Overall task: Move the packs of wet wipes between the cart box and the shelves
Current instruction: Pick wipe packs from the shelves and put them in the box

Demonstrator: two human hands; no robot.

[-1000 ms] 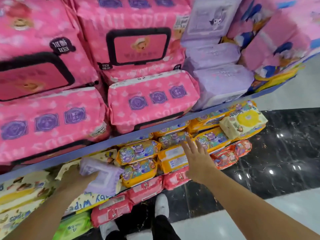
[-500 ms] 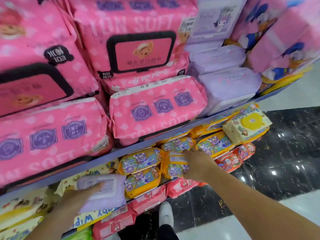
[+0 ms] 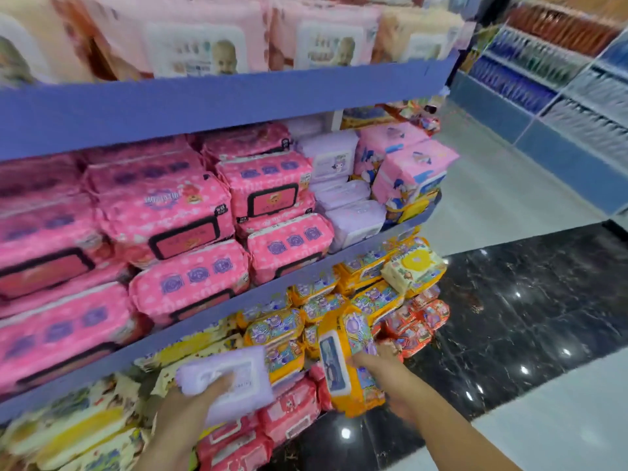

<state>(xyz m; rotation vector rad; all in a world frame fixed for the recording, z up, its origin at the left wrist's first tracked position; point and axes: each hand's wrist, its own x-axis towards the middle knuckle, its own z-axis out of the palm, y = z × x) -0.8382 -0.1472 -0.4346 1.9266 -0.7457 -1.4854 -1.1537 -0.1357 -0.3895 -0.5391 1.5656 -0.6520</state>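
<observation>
Orange pack (image 3: 350, 362) pulled clear of the shelf row (image 3: 273, 329) since last frame. My left hand (image 3: 193, 409) grips the lilac pack (image 3: 248, 368); right hand (image 3: 384, 367) clasps the orange one, apparently at its edge. Soft, light, slick film: grip the flanks.

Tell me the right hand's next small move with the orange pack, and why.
Probably draw the orange pack back from the shelves: the right hand grips it tipped on end, off the stacked orange packs; the left hand holds a lilac pack. No cart box shows.
</observation>
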